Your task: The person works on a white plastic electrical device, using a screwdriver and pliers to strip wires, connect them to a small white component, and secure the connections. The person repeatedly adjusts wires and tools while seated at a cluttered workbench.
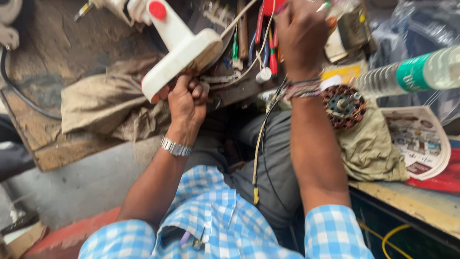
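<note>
Left hand (pixel 188 98) squeezes the white machine (pixel 179 55) in the upper middle; right hand (pixel 301 36) is closed among tools (pixel 268 41); best hold the machine steady.

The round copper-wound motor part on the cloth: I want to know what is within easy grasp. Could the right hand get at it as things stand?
Probably yes. The motor part lies uncovered on the olive cloth, just beside the right forearm; the right hand is raised among the tools beyond it and would only need to draw back.

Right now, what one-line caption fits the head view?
Left hand grips a white plastic appliance body; right hand reaches among red-handled tools beside a copper-wound motor core.
</note>
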